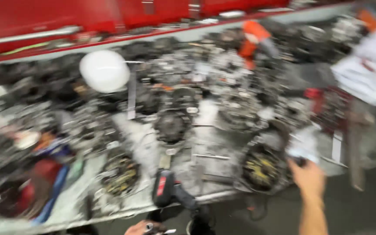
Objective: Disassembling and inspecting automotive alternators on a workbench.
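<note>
Two hands show at the bottom edge of a badly blurred view. The right hand (308,177) reaches up beside a round black and yellow coil part (261,167) on the cluttered workbench (214,143) (its grip cannot be told). The left hand (142,227) appears to clasp something small and metallic, below a black and red power tool (167,190).

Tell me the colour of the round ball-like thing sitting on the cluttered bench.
White: the round object shows best in the head view, upper left of the bench.
</note>
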